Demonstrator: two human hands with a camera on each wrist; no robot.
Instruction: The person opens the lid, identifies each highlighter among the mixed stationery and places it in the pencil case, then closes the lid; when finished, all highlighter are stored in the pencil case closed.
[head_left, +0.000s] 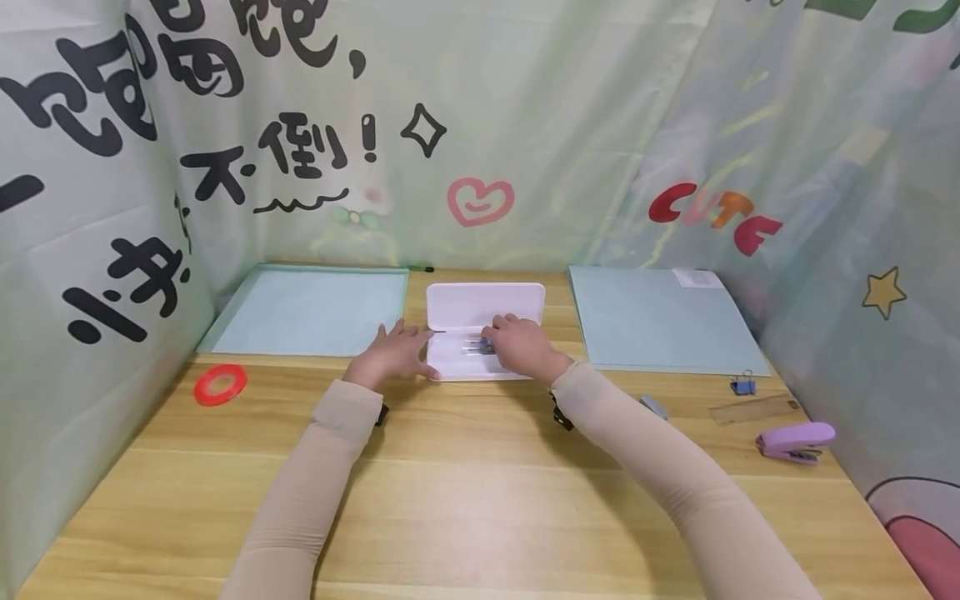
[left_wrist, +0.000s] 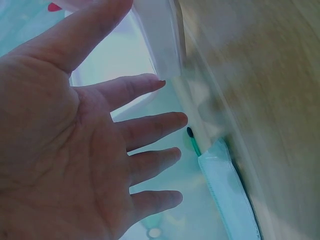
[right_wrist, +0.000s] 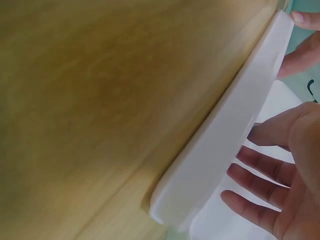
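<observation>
A white pencil case (head_left: 485, 306) lies with its lid raised near the back of the table. Several slim pens (head_left: 474, 347) with some blue parts are in its base. My left hand (head_left: 392, 354) is at the case's left end with fingers spread and the thumb at its front corner. In the left wrist view the palm (left_wrist: 55, 145) shows and the fingers are straight. My right hand (head_left: 522, 346) reaches into the case over the pens. In the right wrist view its thumb dips behind the case's front wall (right_wrist: 225, 135), so whether it pinches a pen is hidden.
Light blue folders (head_left: 315, 312) (head_left: 663, 321) lie at the back on both sides. On the left is a red tape roll (head_left: 201, 387). To the right are a purple stapler (head_left: 797, 437), a clear ruler (head_left: 753, 410), a blue binder clip (head_left: 742, 387) and a grey-blue block (head_left: 654, 407).
</observation>
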